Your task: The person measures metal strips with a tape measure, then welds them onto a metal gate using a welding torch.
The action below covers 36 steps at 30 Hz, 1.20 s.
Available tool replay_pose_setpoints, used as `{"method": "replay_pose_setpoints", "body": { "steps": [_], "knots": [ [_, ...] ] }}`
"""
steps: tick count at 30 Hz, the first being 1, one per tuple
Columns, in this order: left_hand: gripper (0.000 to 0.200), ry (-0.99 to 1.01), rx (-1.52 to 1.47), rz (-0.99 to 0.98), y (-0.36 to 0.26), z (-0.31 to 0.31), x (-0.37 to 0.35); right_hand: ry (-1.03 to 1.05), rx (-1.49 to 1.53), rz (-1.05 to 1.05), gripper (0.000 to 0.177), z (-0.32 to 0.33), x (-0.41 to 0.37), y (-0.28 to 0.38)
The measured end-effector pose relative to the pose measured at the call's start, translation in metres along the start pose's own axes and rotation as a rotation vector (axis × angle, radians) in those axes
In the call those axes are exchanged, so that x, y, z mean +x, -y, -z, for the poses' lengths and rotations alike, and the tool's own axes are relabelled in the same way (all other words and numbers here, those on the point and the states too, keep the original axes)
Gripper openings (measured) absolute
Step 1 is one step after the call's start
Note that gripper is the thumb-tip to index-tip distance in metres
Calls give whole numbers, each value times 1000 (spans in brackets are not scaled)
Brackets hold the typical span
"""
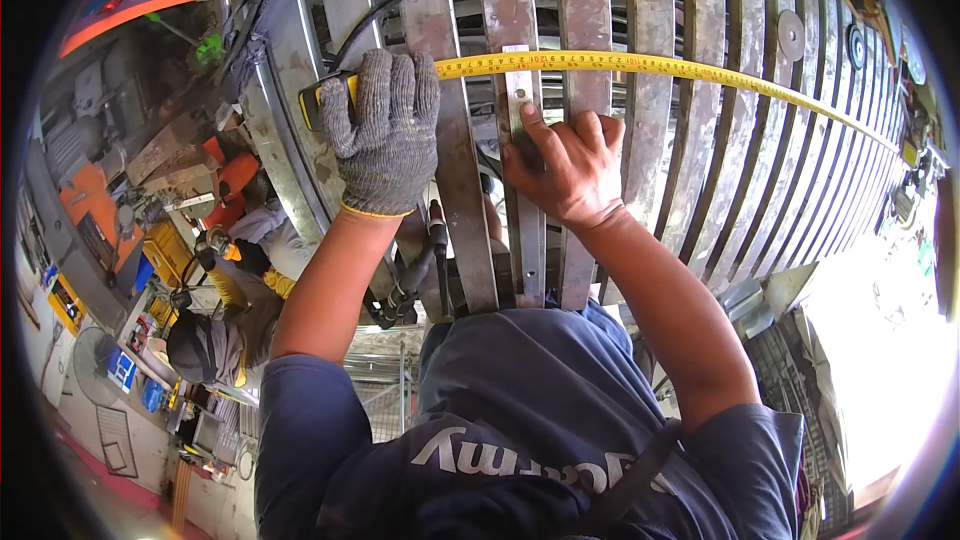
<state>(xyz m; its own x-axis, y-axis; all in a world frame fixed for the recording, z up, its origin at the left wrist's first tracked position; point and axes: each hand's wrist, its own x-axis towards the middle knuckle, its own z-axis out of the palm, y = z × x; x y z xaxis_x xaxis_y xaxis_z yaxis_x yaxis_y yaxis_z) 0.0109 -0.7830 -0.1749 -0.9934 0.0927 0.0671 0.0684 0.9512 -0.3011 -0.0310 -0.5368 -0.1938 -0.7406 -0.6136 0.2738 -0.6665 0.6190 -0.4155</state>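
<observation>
My left hand [385, 130], in a grey knit glove, is closed over the black and yellow case of a tape measure [311, 108]. From it the yellow tape blade [640, 64] runs out to the right across the metal slats, bowing down at the far end. Bare, my right hand [570, 165] lies just under the blade on a narrow metal strip [518, 90] with a hole near its end. Its index fingertip presses by the hole, and the other fingers are curled. The strip's upper end passes beneath the blade.
Parallel metal slats [655, 130] with gaps extend far right. A round disc [791, 35] lies on them. A black-handled tool [438, 230] hangs below my left forearm. At the left, another person [215, 340] in yellow gloves works near orange and yellow equipment [168, 255].
</observation>
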Motion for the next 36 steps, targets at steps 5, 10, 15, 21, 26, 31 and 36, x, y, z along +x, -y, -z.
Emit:
{"method": "replay_pose_setpoints", "body": {
  "steps": [5, 10, 15, 21, 26, 31, 36],
  "knots": [
    [43, 24, 48, -8, 0, 0, 0, 7, 6, -4, 69, 1, 0, 0],
    [43, 5, 60, 7, 0, -11, -3, -15, -4, 10, 70, -4, -1, -1],
    [43, 25, 19, 3, 0, 0, -1, -21, 3, 7, 64, -2, 2, 1],
    [45, 23, 67, 12, -1, 9, 5, 70, 2, -31, 53, 7, 3, 4],
    [43, -2, 19, -23, 1, 0, 2, 24, 6, -33, 50, 6, 4, 6],
    [45, 130, -9, -96, 15, 29, 17, 0, -18, -37, 45, 9, 6, 9],
    [42, 111, -214, -84, 58, 68, 34, -33, -41, -35, 40, 5, 4, 9]
  ]
}}
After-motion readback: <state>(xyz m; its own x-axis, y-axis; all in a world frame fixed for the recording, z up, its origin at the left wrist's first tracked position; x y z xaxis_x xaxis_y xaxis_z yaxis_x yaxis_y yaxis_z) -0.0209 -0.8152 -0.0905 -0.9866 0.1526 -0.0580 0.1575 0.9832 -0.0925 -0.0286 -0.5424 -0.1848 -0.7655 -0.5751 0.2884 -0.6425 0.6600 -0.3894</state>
